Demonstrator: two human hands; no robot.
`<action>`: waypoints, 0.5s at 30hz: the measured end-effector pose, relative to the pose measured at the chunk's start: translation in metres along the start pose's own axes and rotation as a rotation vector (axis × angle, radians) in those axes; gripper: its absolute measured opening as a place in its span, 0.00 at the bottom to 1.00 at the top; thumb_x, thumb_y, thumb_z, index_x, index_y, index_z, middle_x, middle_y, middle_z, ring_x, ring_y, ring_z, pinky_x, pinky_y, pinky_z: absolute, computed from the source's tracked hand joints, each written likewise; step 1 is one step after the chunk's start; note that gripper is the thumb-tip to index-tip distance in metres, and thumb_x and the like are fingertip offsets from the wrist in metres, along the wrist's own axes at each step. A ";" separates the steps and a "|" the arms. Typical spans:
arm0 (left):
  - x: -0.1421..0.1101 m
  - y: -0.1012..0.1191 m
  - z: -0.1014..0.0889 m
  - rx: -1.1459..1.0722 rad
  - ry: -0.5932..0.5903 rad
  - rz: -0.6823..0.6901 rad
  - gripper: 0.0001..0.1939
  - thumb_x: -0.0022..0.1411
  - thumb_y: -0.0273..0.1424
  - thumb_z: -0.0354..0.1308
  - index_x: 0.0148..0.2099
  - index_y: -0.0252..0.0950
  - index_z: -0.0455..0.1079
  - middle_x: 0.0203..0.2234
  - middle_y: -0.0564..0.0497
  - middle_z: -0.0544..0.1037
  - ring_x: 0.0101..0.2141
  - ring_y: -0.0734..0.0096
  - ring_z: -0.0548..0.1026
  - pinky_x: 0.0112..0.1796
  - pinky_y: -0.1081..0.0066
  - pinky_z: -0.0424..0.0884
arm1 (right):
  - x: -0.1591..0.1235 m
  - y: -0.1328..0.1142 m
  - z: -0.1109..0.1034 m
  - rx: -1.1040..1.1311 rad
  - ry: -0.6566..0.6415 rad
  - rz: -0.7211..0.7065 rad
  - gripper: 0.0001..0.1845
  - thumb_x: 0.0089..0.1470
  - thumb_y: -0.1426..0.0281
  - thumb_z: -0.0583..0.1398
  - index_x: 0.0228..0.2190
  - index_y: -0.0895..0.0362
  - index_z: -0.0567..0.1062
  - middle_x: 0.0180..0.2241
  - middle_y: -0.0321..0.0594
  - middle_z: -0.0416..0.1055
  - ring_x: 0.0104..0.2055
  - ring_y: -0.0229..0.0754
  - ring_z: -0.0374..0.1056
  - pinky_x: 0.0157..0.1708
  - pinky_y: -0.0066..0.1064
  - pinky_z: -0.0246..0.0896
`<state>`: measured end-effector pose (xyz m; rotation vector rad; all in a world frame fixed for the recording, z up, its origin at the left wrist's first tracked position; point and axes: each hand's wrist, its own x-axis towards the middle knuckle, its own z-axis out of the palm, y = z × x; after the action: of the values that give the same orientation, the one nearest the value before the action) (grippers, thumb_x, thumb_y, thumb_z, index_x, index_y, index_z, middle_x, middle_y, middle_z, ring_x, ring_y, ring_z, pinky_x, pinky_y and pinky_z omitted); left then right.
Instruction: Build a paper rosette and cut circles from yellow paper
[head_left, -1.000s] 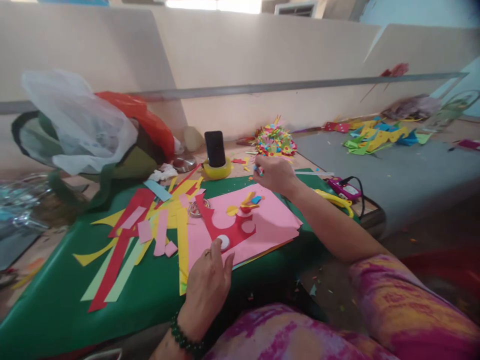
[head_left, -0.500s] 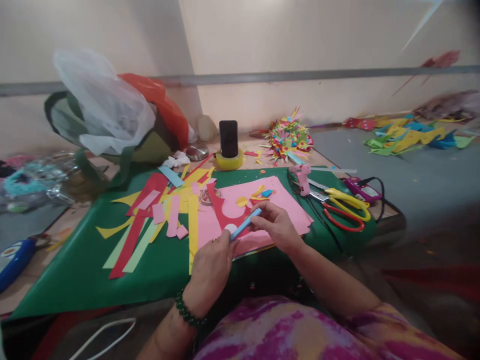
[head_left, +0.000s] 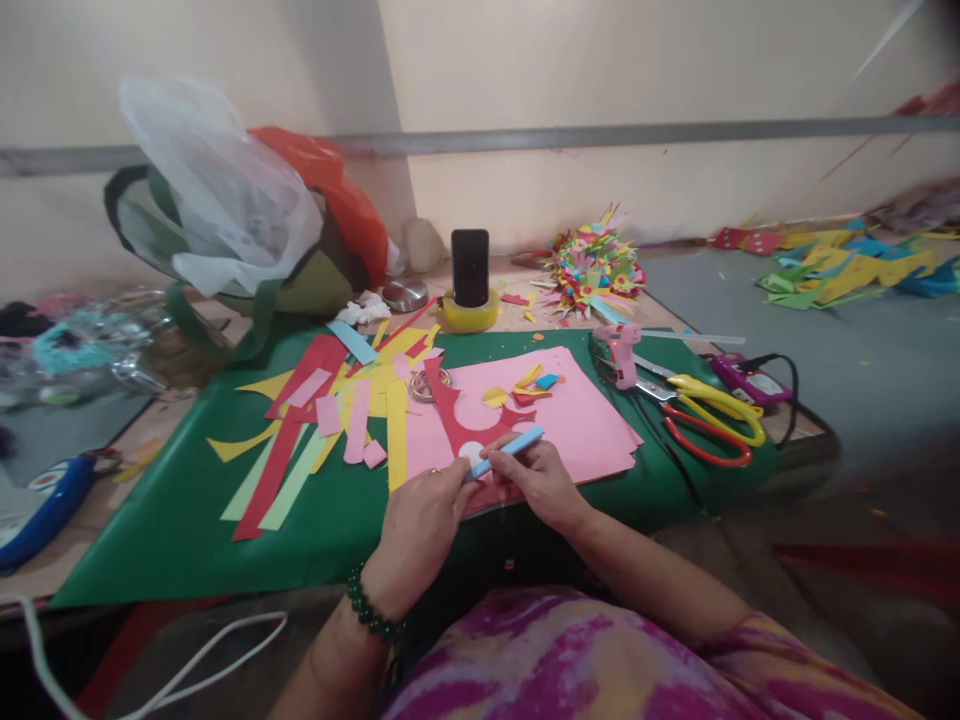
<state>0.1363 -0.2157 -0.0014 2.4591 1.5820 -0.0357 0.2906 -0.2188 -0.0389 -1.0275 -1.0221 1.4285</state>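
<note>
My left hand [head_left: 424,520] is closed, its thumb and fingers pinching a small white round piece [head_left: 471,453] against one end of a light blue paper strip [head_left: 525,438]. My right hand [head_left: 544,485] grips the same strip further along, thumb on top. Both hands are just over a stack of pink paper sheets [head_left: 592,430]. A red paper sheet with rounded cut-outs [head_left: 457,425] lies on the stack behind my fingers. Several small yellow, red and blue paper bits [head_left: 546,382] rest beyond it.
Paper strips [head_left: 289,440] spread leftward over the green mat [head_left: 345,555]. At the right are a pink glue gun [head_left: 621,355] and scissors [head_left: 712,410]. Behind stand a phone [head_left: 470,267] on a yellow tape roll [head_left: 469,315], a paper-flower bunch [head_left: 596,265] and a bag [head_left: 300,290].
My right hand has come back from the far side with the light blue strip, bringing it to my left hand. It has since slid along the strip toward the white piece. The view has shifted.
</note>
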 end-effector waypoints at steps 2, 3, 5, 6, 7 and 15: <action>0.000 -0.001 0.000 0.000 0.000 0.008 0.09 0.70 0.33 0.50 0.45 0.39 0.71 0.31 0.48 0.81 0.35 0.65 0.79 0.30 0.74 0.65 | -0.003 0.002 0.004 -0.014 0.037 -0.020 0.21 0.41 0.50 0.68 0.25 0.56 0.75 0.16 0.31 0.68 0.16 0.35 0.62 0.17 0.28 0.59; 0.000 -0.001 0.001 0.002 -0.003 0.010 0.10 0.70 0.33 0.50 0.46 0.39 0.71 0.32 0.48 0.81 0.36 0.65 0.79 0.30 0.74 0.65 | -0.004 0.003 0.006 -0.015 0.058 -0.026 0.20 0.42 0.51 0.68 0.25 0.56 0.75 0.16 0.32 0.67 0.16 0.35 0.62 0.17 0.28 0.58; -0.001 -0.003 0.002 0.007 -0.018 0.008 0.11 0.70 0.34 0.49 0.47 0.40 0.72 0.33 0.48 0.81 0.36 0.64 0.79 0.30 0.73 0.66 | -0.004 0.003 0.006 -0.007 0.102 -0.032 0.19 0.41 0.53 0.69 0.25 0.56 0.76 0.15 0.33 0.67 0.15 0.36 0.61 0.15 0.29 0.58; -0.001 -0.005 0.002 0.005 -0.023 0.002 0.12 0.70 0.35 0.49 0.48 0.40 0.72 0.33 0.48 0.81 0.36 0.64 0.79 0.30 0.73 0.66 | -0.003 0.002 0.004 0.000 0.129 -0.038 0.18 0.41 0.54 0.69 0.24 0.56 0.76 0.15 0.33 0.66 0.15 0.36 0.61 0.15 0.29 0.57; -0.001 -0.008 0.003 -0.007 -0.027 0.000 0.12 0.70 0.35 0.49 0.49 0.40 0.72 0.33 0.48 0.81 0.36 0.64 0.79 0.31 0.73 0.66 | -0.001 -0.001 -0.001 0.008 0.164 -0.050 0.18 0.42 0.54 0.68 0.24 0.56 0.75 0.14 0.32 0.65 0.14 0.35 0.60 0.14 0.28 0.56; -0.004 -0.019 0.005 -0.020 0.030 0.066 0.13 0.69 0.36 0.50 0.52 0.41 0.71 0.31 0.49 0.79 0.36 0.66 0.78 0.32 0.74 0.69 | 0.007 -0.043 -0.040 -0.035 0.335 -0.336 0.17 0.48 0.54 0.65 0.29 0.55 0.72 0.16 0.28 0.62 0.17 0.32 0.58 0.16 0.24 0.55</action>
<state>0.1182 -0.2125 -0.0093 2.5058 1.5050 0.0269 0.3404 -0.2063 -0.0082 -1.0231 -0.9230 0.9326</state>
